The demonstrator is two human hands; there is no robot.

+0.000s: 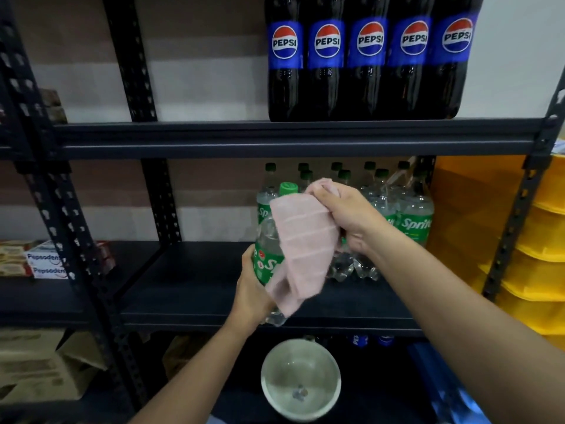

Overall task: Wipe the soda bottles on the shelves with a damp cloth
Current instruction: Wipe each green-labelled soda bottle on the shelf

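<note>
A clear Sprite bottle [266, 240] with a green cap and green label is held tilted in front of the middle shelf [195, 289]. My left hand [251, 289] grips its lower part from the left. My right hand [345, 218] grips a pink cloth [302, 243] that drapes over the bottle's right side and hides much of it. Several more Sprite bottles [412, 215] stand behind on the middle shelf. A row of dark Pepsi bottles [367, 56] stands on the upper shelf [275, 133].
A pale bowl [301, 381] sits below, under my hands. Yellow bins [535, 240] are stacked at the right. Toothpaste boxes [46, 261] lie on the left rack, with cardboard cartons [39, 365] beneath. Dark perforated rack posts [162, 203] frame the shelves.
</note>
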